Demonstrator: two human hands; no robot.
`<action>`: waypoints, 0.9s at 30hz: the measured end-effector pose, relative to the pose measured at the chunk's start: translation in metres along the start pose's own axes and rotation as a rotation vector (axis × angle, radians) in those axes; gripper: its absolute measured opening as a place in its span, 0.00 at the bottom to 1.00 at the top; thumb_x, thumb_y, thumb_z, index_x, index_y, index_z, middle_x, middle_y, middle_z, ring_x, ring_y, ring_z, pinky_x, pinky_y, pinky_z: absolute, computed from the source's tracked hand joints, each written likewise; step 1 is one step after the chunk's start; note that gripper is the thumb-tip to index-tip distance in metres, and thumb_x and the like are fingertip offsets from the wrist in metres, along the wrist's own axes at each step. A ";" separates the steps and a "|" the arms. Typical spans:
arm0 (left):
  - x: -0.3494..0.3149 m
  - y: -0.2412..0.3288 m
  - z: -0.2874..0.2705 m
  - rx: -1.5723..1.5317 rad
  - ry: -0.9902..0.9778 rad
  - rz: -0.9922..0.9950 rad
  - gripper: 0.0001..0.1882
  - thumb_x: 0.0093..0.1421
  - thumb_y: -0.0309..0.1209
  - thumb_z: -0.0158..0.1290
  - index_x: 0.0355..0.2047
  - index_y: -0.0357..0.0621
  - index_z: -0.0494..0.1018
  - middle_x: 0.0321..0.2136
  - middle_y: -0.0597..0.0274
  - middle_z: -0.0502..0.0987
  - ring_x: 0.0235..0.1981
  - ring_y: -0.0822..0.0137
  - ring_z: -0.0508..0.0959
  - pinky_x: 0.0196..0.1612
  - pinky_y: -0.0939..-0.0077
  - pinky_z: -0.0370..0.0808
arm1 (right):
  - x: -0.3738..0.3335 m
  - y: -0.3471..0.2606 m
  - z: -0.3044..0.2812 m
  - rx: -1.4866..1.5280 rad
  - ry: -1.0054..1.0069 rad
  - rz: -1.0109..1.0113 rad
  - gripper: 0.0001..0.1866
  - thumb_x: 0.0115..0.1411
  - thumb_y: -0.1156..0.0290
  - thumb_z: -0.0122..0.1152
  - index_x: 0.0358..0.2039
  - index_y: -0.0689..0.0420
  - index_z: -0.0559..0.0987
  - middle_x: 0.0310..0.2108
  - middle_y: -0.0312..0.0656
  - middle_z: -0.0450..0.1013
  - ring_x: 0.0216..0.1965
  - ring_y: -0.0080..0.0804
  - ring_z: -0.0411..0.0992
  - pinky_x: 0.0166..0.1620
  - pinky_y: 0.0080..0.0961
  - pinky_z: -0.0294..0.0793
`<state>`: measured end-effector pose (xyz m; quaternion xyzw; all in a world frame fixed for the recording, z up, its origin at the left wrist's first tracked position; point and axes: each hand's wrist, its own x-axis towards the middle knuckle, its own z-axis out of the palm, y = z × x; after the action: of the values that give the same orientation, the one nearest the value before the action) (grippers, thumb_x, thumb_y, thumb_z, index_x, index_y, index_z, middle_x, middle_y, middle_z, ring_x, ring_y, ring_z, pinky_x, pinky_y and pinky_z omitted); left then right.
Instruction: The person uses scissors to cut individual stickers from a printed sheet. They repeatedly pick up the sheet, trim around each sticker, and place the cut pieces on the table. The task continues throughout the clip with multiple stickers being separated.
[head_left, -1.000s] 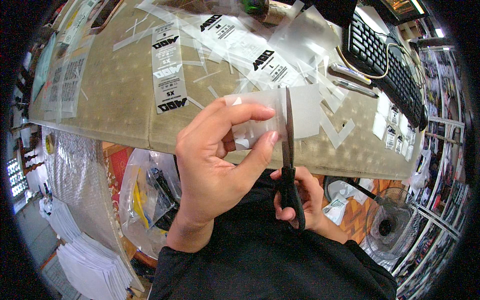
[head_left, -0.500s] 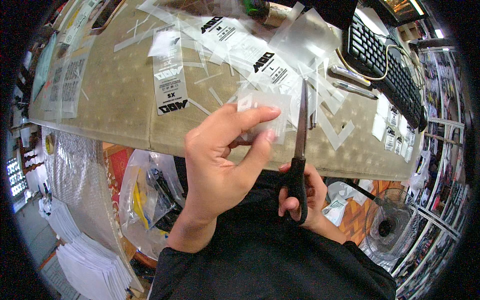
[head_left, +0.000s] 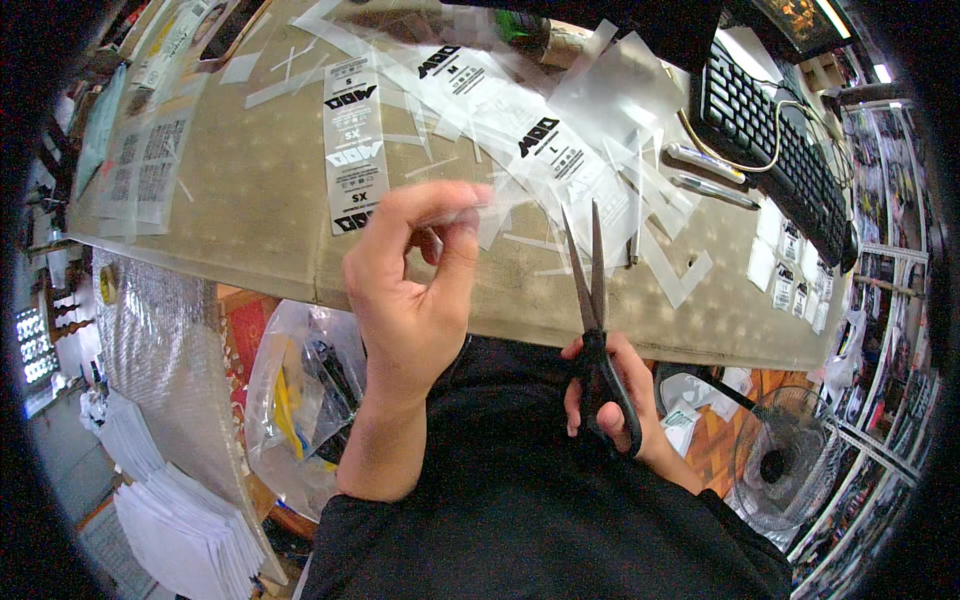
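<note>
- The head view comes from the left one of two fisheye cameras side by side on the person's head.
- It faces steeply down and forward, over the shirt (head_left: 550, 510) onto the table (head_left: 250, 210).
- Near, around mid-frame: left hand (head_left: 405, 290), right hand (head_left: 640, 395).
- Farther off, the shelves (head_left: 890, 340) bend along the right rim; the corners go black.

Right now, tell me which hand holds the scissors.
The right hand: it grips the scissors by their black handles, while the left hand has none.
</note>
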<state>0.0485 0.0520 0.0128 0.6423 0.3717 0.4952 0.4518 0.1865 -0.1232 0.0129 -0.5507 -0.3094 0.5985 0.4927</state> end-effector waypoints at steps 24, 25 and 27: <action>-0.017 0.014 0.026 -0.212 0.077 0.085 0.13 0.51 0.16 0.51 0.38 0.34 0.74 0.51 0.46 0.64 0.38 0.69 0.75 0.36 0.84 0.73 | 0.010 -0.017 0.015 0.088 -0.023 -0.060 0.42 0.47 0.40 0.61 0.48 0.64 0.63 0.20 0.37 0.68 0.20 0.21 0.68 0.24 0.17 0.65; -0.016 0.012 0.027 -0.212 0.096 0.057 0.12 0.52 0.17 0.53 0.38 0.34 0.74 0.51 0.47 0.64 0.37 0.71 0.75 0.36 0.85 0.73 | 0.010 -0.017 0.017 0.096 -0.020 -0.066 0.41 0.47 0.40 0.61 0.48 0.64 0.63 0.20 0.37 0.69 0.20 0.21 0.68 0.24 0.17 0.65; -0.016 0.011 0.029 -0.284 0.103 0.032 0.12 0.52 0.18 0.56 0.38 0.35 0.74 0.50 0.49 0.66 0.36 0.73 0.74 0.35 0.87 0.72 | 0.010 -0.015 0.016 0.085 -0.017 -0.089 0.41 0.48 0.41 0.62 0.48 0.64 0.63 0.20 0.37 0.69 0.20 0.22 0.68 0.24 0.17 0.65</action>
<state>0.0735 0.0272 0.0154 0.5515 0.3104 0.5823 0.5103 0.1754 -0.1062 0.0264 -0.5100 -0.3122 0.5932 0.5390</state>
